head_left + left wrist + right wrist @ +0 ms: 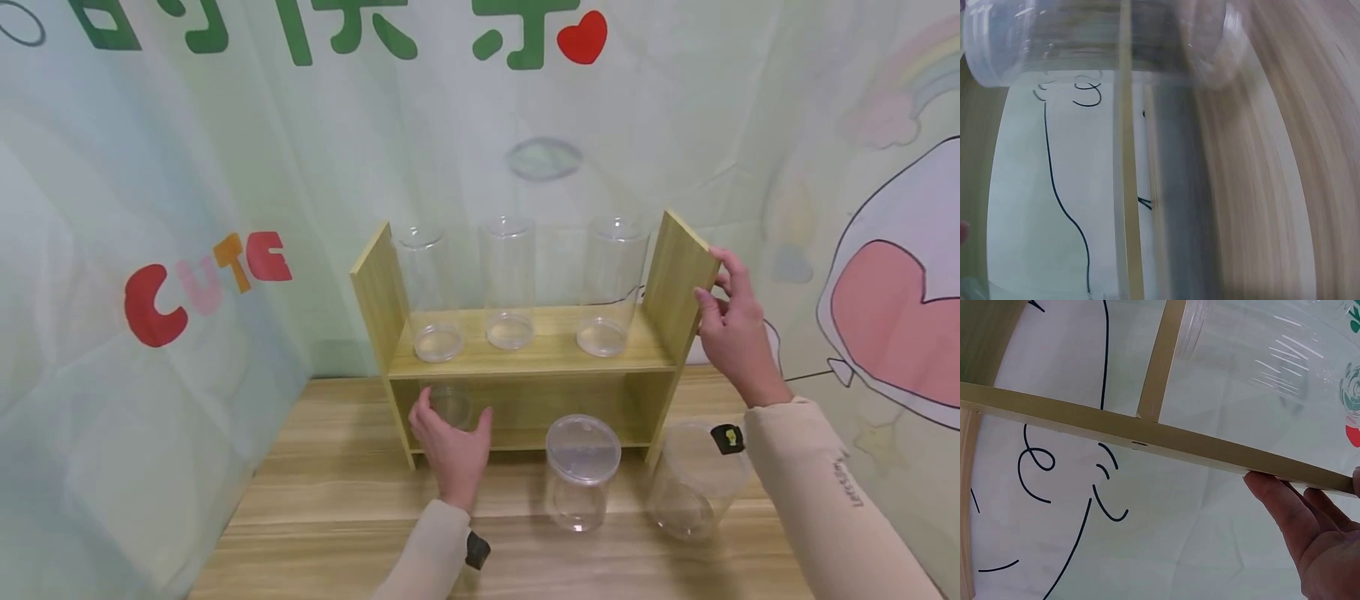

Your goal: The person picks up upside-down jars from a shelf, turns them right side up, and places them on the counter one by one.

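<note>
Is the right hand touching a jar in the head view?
No, the right hand touches the side of the shelf.

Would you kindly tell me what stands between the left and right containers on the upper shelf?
One clear container stands there, as the head view shows.

One pale green backdrop point(360, 150), creased, is hanging behind one wood-grain tabletop point(315, 483) and displaying green characters point(531, 37) (running out of view above), one red heart point(582, 37), multicoloured "CUTE" lettering point(237, 265), one pastel rainbow point(922, 75) and one black-outlined balloon point(870, 208).
</note>
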The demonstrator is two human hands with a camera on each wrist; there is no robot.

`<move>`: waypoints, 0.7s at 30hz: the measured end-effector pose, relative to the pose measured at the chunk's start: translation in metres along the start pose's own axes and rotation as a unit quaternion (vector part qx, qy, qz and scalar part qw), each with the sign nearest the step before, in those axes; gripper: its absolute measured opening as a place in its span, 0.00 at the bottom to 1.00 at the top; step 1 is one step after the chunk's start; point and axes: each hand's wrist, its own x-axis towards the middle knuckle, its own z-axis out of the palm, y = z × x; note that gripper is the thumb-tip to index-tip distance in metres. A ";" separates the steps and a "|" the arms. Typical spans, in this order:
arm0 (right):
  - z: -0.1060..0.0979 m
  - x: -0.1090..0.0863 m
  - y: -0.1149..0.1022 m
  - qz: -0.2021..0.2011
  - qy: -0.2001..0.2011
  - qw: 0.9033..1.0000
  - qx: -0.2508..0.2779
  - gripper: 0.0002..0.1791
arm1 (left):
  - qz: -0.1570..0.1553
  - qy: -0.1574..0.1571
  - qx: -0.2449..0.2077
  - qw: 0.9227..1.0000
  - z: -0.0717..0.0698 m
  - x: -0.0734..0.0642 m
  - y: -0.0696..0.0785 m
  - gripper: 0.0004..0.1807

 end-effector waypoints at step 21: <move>0.000 -0.002 0.000 -0.006 0.002 1.000 0.008 0.29 | -0.088 0.016 0.032 0.995 0.011 0.013 -0.020 0.62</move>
